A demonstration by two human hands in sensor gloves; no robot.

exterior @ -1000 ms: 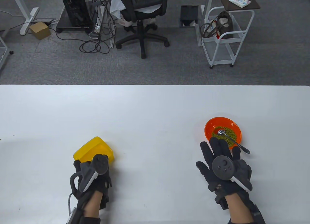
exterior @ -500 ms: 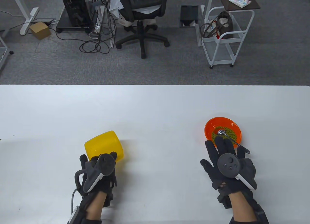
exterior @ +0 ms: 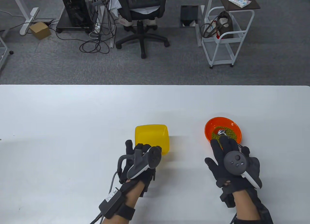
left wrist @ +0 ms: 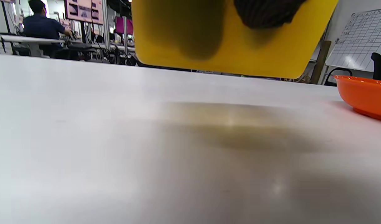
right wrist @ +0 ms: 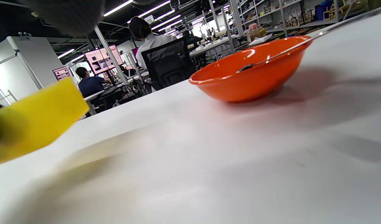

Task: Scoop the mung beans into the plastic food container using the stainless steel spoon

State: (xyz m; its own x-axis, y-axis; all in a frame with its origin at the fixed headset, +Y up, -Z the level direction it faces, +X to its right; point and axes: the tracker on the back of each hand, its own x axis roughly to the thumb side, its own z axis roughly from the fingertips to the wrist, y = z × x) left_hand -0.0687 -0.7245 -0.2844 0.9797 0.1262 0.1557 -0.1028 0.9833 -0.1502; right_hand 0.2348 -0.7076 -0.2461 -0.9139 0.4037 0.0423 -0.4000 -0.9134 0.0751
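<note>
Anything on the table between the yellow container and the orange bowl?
Nothing visible. Only bare table lies between the yellow container, held off the surface by the left hand, and the orange bowl.

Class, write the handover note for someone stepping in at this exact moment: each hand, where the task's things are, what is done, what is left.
Left hand: grips the yellow plastic container by its near side and holds it off the table, a shadow under it in the left wrist view.
Right hand: fingers spread over the spoon's handle at the near rim of the orange bowl; grip cannot be confirmed.
Spoon: its bowl rests on the mung beans, handle leaning on the rim.
Done: the container is beside the bowl.
Left: set the container down, take the spoon, scoop beans across. No beans visible in the container.
</note>
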